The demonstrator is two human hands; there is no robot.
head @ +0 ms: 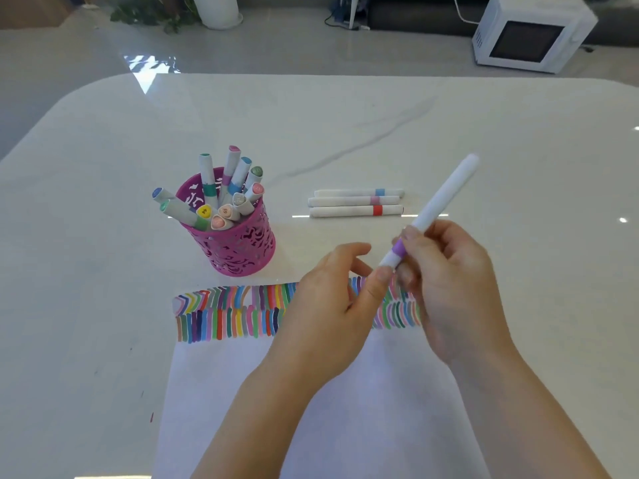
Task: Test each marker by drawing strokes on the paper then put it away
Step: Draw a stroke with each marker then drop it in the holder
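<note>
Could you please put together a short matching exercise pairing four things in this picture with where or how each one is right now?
Things:
1. purple-banded marker
2. pink pen holder
3. red-banded marker
4. microwave

States:
A. on the floor beyond the table
B. gripped by the right hand
C. lying flat on the table
D. standing upright, full of markers

Pairs: 1-B, 2-D, 3-C, 4-A.

The held marker (436,207) is white with a purple band; three far markers (356,202) are white, banded blue, pink, red; the cup (238,252) is magenta with scrolled cut-outs; the paper (311,416) is white under two many-coloured stroke rows.
</note>
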